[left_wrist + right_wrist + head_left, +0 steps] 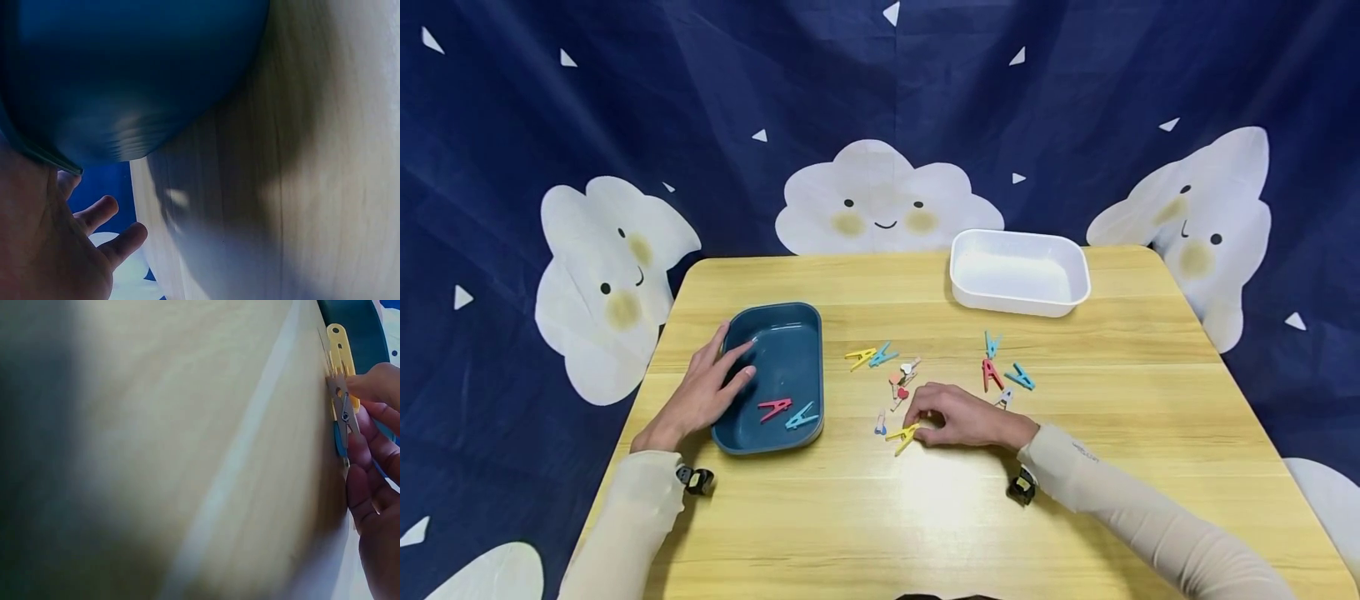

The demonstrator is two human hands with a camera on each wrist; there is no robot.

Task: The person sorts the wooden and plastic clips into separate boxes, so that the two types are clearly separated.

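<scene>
My left hand (pixel 697 400) rests over the left rim of a dark blue tub (pixel 784 362), its fingers loosely spread. In the left wrist view several of those fingers reach past the tub's outer side. A red clothespin (pixel 775 408) and a light blue clothespin (pixel 801 416) lie inside the tub. At the table's middle my right hand (pixel 961 415) pinches a yellow clothespin (pixel 906 437) between thumb and fingers, low over the wood. Just left of it lies a small wooden clip with a blue heart (pixel 881 425), overlapping the yellow clothespin in the right wrist view.
Beyond the right hand, small wooden clips with hearts (pixel 902 393) lie near a yellow clothespin (pixel 861 357) and a blue one (pixel 883 355). A red clothespin (pixel 992 375), blue ones (pixel 1021 377) and a grey one (pixel 1004 398) sit farther right. A white tub (pixel 1021 298) stands at the back.
</scene>
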